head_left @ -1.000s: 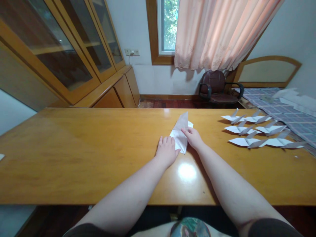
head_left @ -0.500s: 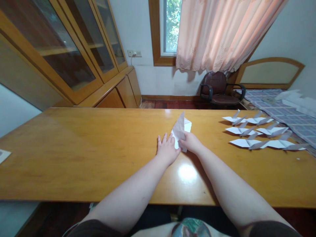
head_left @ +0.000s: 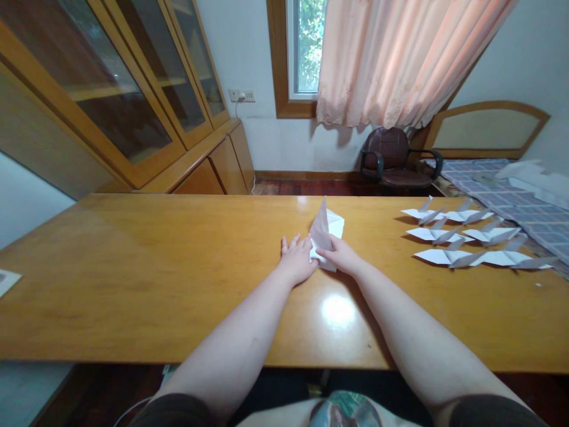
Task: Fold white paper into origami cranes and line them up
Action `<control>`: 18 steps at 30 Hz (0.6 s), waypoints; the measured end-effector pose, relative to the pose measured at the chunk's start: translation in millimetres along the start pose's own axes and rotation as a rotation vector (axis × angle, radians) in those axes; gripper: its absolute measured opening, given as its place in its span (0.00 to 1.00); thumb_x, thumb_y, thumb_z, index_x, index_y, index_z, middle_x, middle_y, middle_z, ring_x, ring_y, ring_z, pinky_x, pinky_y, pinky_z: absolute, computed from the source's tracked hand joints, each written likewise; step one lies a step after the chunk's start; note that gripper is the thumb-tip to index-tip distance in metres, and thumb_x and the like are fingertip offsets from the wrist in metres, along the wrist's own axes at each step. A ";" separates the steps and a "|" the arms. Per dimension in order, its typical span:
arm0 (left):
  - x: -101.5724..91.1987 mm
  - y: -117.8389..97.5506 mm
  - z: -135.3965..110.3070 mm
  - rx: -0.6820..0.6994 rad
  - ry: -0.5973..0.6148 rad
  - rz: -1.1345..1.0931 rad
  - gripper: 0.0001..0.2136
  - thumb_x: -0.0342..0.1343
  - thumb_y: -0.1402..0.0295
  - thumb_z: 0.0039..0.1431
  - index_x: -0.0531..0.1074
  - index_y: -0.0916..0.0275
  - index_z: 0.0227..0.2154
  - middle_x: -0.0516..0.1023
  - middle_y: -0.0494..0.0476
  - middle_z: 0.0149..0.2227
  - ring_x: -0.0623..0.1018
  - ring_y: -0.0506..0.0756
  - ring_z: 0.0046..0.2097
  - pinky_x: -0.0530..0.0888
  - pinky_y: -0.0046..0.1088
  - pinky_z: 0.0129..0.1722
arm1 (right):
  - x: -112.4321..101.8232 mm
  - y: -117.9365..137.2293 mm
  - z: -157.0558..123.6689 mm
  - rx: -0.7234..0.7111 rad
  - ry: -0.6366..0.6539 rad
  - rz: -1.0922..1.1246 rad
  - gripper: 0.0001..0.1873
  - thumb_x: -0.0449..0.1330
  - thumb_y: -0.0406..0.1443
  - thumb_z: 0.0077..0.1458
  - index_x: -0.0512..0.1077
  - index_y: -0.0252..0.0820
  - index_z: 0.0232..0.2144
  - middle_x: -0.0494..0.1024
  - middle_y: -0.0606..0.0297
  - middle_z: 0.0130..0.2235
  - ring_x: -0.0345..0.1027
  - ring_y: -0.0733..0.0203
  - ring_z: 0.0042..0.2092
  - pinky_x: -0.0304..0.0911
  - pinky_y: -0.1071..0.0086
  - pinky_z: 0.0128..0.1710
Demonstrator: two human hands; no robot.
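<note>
A partly folded sheet of white paper (head_left: 320, 228) lies on the table between my hands, with one pointed flap raised. My right hand (head_left: 341, 255) pinches the lower part of that flap between thumb and fingers. Resting flat at the paper's left edge, my left hand (head_left: 297, 260) has its fingers spread, and its thumb side touches the sheet. Its thumb tip is partly hidden by the paper. Several folded paper cranes (head_left: 448, 256) stand in rows to the right of my hands.
The glossy wooden table (head_left: 155, 279) stretches across the view. A printed card or paper (head_left: 8, 280) lies at its left edge. Behind it are a glass-door cabinet (head_left: 178, 136), a brown armchair (head_left: 387, 157) and a bed (head_left: 511, 190) with a checked cover.
The raised flap has swung slightly left and stands more upright. Both hands have shifted a little to the left, the right still gripping the flap.
</note>
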State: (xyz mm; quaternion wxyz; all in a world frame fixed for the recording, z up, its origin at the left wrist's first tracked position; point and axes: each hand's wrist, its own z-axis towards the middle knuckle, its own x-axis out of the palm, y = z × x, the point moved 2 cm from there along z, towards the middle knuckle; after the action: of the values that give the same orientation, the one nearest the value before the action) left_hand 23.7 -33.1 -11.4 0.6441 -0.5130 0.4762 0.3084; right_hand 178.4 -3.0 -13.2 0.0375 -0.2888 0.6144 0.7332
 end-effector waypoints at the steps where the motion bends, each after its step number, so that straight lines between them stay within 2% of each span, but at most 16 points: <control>1: -0.3 -0.7 -0.2 0.005 -0.003 0.002 0.28 0.52 0.58 0.57 0.59 0.59 0.60 0.64 0.63 0.62 0.57 0.67 0.64 0.38 0.63 0.62 | -0.3 -1.5 0.6 0.027 -0.021 0.045 0.22 0.61 0.38 0.50 0.71 0.37 0.48 0.77 0.55 0.49 0.70 0.51 0.49 0.63 0.58 0.51; 6: -5.2 -2.9 -2.8 0.029 -0.005 -0.003 0.20 0.51 0.59 0.59 0.65 0.57 0.53 0.70 0.61 0.57 0.63 0.64 0.59 0.42 0.62 0.62 | -0.9 -4.5 3.0 0.077 -0.006 0.101 0.18 0.59 0.37 0.52 0.72 0.37 0.45 0.78 0.56 0.47 0.71 0.51 0.48 0.64 0.58 0.50; 12: -12.6 10.3 -1.9 0.026 0.061 -0.041 0.13 0.49 0.63 0.61 0.70 0.51 0.47 0.72 0.52 0.56 0.61 0.64 0.62 0.44 0.62 0.62 | 0.9 -0.2 1.3 -0.087 0.116 -0.040 0.20 0.59 0.37 0.54 0.71 0.41 0.49 0.76 0.59 0.50 0.69 0.52 0.50 0.62 0.56 0.52; 15: -15.6 18.0 -1.2 0.037 0.108 -0.034 0.13 0.46 0.61 0.63 0.72 0.47 0.47 0.71 0.48 0.57 0.60 0.63 0.63 0.46 0.59 0.62 | 1.7 4.5 0.1 -0.179 0.177 -0.132 0.21 0.58 0.37 0.55 0.70 0.42 0.51 0.75 0.58 0.52 0.68 0.51 0.51 0.60 0.55 0.54; 18: -17.4 21.3 -0.7 0.039 0.110 -0.012 0.15 0.47 0.61 0.62 0.72 0.46 0.49 0.68 0.47 0.60 0.60 0.64 0.63 0.47 0.58 0.63 | 3.4 7.6 -1.8 -0.249 0.217 -0.268 0.26 0.60 0.41 0.54 0.67 0.44 0.56 0.72 0.56 0.55 0.66 0.48 0.54 0.57 0.53 0.56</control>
State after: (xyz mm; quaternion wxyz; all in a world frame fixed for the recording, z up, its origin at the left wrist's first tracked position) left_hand -1.5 -26.2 -3.0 0.6288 -0.5192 0.5138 0.2665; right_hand 173.2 -7.5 -8.3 0.0323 -0.4478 0.4756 0.7564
